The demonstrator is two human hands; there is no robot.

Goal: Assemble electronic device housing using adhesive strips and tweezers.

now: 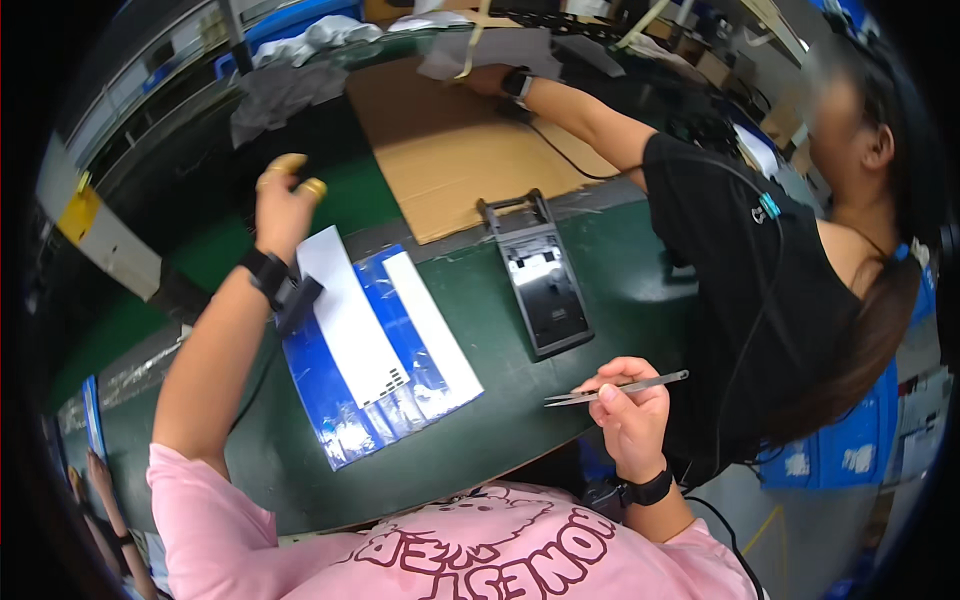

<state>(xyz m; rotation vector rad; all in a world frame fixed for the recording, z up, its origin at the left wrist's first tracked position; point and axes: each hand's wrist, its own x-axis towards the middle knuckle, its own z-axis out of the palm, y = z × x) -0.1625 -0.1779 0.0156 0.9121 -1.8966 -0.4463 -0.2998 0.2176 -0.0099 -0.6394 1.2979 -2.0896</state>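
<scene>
My right hand (632,415) grips a pair of metal tweezers (655,382) above the front edge of the table, with the tips pointing left. My left hand (284,212) is raised beyond the blue board, its yellow-covered fingertips apart and nothing visible between them. The blue board (345,425) lies on the table in front of me. Two white strips are on it: a wider strip (350,320) with small dark labels near its lower end, and a narrower strip (432,325). Right of the board lies a black rectangular housing (546,285) with a shiny panel and a handle-like far end.
A flat cardboard sheet (440,150) covers the far middle of the green table (450,460). At the right, a co-worker in a black shirt (740,300) reaches an arm (590,115) across it. A pale post (110,245) stands at the left; clear plastic bags (285,100) lie behind.
</scene>
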